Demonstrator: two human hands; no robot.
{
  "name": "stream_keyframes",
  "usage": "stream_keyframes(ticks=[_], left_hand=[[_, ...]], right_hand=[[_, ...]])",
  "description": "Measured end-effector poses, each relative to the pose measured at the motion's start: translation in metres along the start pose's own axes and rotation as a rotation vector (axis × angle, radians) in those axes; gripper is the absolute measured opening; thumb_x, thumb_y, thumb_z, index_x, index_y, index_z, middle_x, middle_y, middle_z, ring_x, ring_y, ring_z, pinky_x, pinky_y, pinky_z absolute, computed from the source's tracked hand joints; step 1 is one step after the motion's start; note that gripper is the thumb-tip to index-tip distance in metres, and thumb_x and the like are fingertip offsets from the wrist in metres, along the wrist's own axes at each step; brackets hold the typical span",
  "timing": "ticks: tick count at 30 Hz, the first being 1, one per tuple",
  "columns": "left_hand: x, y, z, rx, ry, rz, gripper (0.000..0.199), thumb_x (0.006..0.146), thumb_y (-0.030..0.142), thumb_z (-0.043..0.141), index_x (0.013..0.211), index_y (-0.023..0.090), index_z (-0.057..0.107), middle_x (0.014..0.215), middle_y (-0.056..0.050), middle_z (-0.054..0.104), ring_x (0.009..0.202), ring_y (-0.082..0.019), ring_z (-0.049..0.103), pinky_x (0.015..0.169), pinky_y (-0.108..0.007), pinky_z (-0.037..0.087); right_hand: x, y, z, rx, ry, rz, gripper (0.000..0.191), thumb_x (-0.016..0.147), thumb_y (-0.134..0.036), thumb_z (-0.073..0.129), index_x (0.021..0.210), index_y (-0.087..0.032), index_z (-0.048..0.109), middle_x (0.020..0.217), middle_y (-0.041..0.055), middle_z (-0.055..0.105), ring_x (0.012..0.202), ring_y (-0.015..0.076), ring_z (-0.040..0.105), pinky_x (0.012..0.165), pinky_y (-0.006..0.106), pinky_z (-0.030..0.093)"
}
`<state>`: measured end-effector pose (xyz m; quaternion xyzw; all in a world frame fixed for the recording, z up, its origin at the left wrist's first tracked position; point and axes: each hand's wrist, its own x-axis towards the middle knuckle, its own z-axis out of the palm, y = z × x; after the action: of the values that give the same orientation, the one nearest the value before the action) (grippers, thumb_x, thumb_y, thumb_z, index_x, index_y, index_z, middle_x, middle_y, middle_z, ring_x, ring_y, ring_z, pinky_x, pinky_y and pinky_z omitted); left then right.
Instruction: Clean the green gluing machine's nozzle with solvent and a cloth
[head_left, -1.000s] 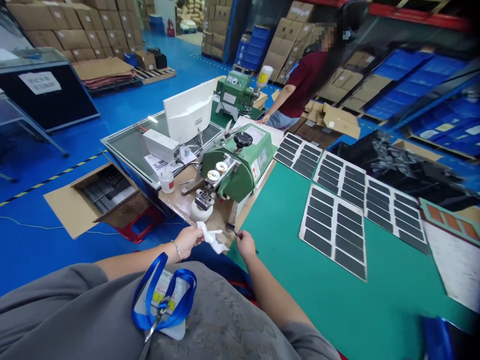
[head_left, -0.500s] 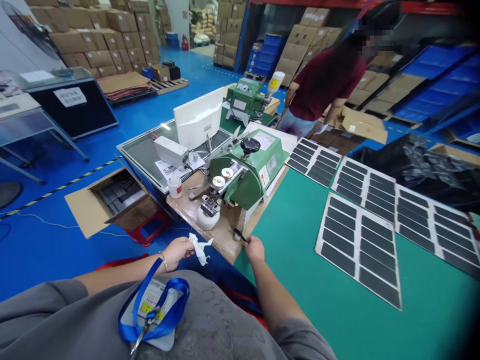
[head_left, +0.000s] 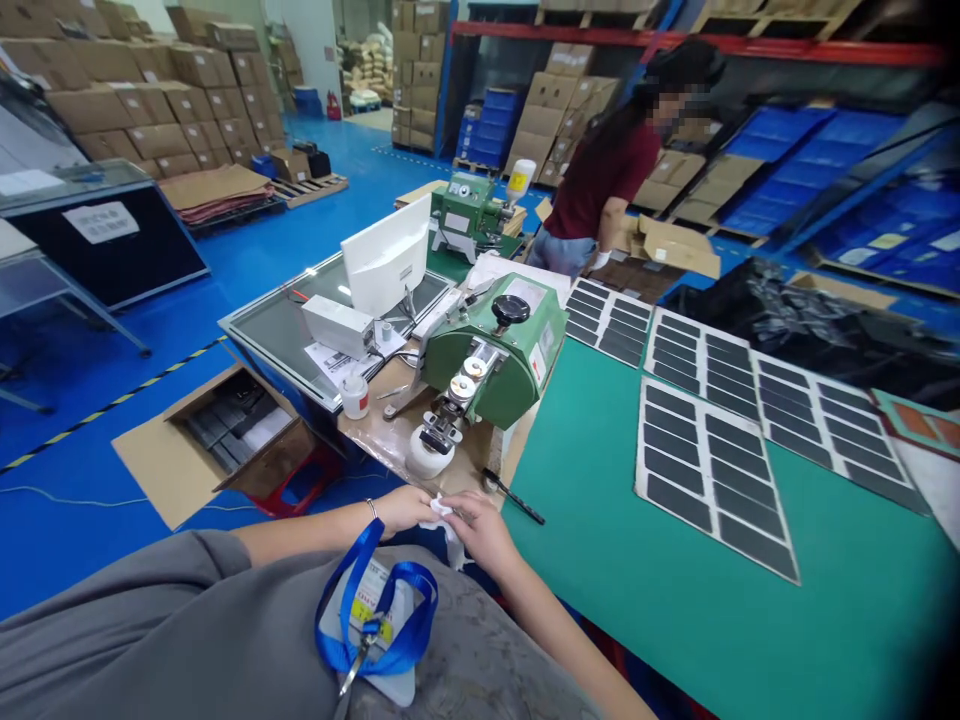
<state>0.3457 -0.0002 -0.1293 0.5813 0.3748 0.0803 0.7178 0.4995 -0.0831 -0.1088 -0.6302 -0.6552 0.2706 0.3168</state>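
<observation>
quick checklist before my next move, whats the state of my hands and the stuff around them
White cloth held by the left hand and right hand: ok

Thin black tool out of the hands, lying on the green mat: ok

Hands apart from the green machine: ok

Sheets of black pads lying flat on the mat, apart from the hands: ok

Co-worker apart from the hands, beyond the machines: ok

Cap of the small white bottle tight: cannot tell
</observation>
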Motion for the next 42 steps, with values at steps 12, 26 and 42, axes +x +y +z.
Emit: stream_keyframes(ticks=[12,26,42], left_hand=[[0.024,0.151,-0.166,0.273,0.249,0.502,0.019,0.076,0.033,0.051,0.077,0.016,0.059,0.073,-0.001,0.058,0.071,-0.014,0.053,0.069,-0.026,0.042],[0.187,0.243,-0.158,0.628,0.271,0.445,0.026,0.083,0.037,0.053,0.071,0.014,0.053,0.071,-0.001,0.056,0.070,-0.015,0.053,0.072,-0.032,0.041],[0.073,0.011,-0.280,0.301,0.868,0.452,0.069,0.061,0.011,0.058,0.124,0.017,0.030,0.122,-0.012,0.034,0.112,-0.024,0.042,0.099,-0.042,0.033]], right_hand=[[0.011,-0.001,0.006,-0.092,0.359,0.370,0.020,0.075,-0.031,0.049,0.083,-0.020,0.063,0.086,0.0072,0.064,0.082,0.0224,0.058,0.079,0.036,0.044],[0.003,-0.031,0.044,-0.127,0.560,0.596,0.021,0.074,-0.030,0.049,0.085,-0.019,0.063,0.088,0.0075,0.065,0.085,0.0222,0.058,0.081,0.036,0.044],[-0.001,-0.034,0.041,-0.110,0.561,0.631,0.034,0.075,-0.027,0.049,0.107,-0.018,0.058,0.084,0.0043,0.061,0.080,0.0183,0.058,0.080,0.032,0.045]])
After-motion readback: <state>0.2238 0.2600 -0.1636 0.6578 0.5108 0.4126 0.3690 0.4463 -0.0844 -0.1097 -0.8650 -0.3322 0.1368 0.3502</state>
